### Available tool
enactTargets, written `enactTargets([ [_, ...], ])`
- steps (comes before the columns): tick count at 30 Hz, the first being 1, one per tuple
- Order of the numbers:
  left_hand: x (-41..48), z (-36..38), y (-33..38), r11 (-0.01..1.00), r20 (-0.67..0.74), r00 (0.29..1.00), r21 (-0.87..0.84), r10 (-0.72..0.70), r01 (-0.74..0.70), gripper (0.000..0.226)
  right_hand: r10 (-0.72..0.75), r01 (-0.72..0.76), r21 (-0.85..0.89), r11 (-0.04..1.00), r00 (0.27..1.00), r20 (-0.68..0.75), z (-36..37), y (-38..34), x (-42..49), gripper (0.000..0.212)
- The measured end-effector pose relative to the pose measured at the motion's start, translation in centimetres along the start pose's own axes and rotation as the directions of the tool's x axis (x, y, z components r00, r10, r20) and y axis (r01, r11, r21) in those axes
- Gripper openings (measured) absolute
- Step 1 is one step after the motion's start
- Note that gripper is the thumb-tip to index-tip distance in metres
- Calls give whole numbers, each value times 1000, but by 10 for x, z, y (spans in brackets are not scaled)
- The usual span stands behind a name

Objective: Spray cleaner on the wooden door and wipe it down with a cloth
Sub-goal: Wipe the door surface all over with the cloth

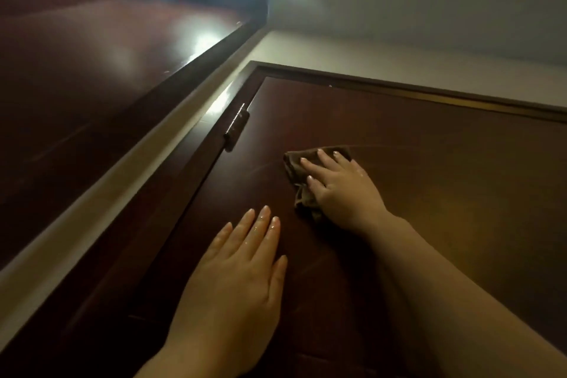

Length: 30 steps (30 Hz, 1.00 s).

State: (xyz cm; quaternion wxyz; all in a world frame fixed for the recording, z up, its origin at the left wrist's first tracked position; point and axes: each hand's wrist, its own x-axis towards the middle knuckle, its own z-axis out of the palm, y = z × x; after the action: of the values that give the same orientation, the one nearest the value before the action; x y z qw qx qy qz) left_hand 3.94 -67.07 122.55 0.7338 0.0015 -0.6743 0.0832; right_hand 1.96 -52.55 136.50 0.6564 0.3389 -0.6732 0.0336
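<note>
The dark brown wooden door (429, 178) fills the middle and right of the head view, seen looking up toward its top corner. My right hand (340, 190) presses a dark brown cloth (296, 169) flat against the door, fingers spread over it. Lower and to the left, my left hand (242, 279) lies flat on the door with fingers together and nothing in it; its fingers look wet. Faint wipe streaks show on the wood near the cloth. No spray bottle is in view.
A dark metal hinge (236, 129) sits on the door's left edge, just left of the cloth. The door frame (399, 86) runs along the top. A second glossy dark wooden panel (92, 86) stands at the left, with pale wall (399, 9) above.
</note>
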Motion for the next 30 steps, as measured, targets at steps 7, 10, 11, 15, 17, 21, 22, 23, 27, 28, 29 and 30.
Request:
enactTargets([
  [7,-3,-10,5,995,-6,998,-73,-68,67,66,-231,228,87,970,973,23,3,-34,13,46],
  [10,-8,-17,8,996,57,994,-8,-90,90,74,-146,146,24,989,989,14,0,-14,18,45],
  [11,-8,-20,9,994,66,992,-3,-109,109,74,-98,98,-1,995,995,4,0,-10,17,45],
  [15,-12,-10,3,987,-86,983,-35,-160,157,77,-92,93,-38,995,996,7,11,-34,15,49],
  [17,-12,-12,5,984,-81,981,-61,-175,170,79,-187,187,-43,981,982,6,14,-49,15,49],
  [21,-13,-16,5,971,0,973,-62,-230,229,78,-214,214,-55,975,977,1,15,-45,19,48],
  [22,-13,-13,3,979,-41,979,-56,-200,197,78,-172,172,-65,983,985,-4,14,-35,21,49],
  [23,-12,-14,3,987,-56,986,-31,-158,157,78,-113,111,-80,991,993,-16,12,-23,23,49],
  [27,-14,-13,5,981,49,980,-31,-191,192,73,161,-162,-75,984,987,-30,1,18,17,50],
  [28,-13,-14,5,979,73,978,-35,-196,199,72,176,-177,-73,981,984,-26,1,17,15,50],
  [29,-12,-16,6,982,75,980,-28,-187,189,73,157,-158,-75,985,987,-26,3,9,13,50],
  [30,-13,-13,4,984,74,982,-6,-175,176,74,104,-106,-73,992,994,-28,6,-2,12,50],
])
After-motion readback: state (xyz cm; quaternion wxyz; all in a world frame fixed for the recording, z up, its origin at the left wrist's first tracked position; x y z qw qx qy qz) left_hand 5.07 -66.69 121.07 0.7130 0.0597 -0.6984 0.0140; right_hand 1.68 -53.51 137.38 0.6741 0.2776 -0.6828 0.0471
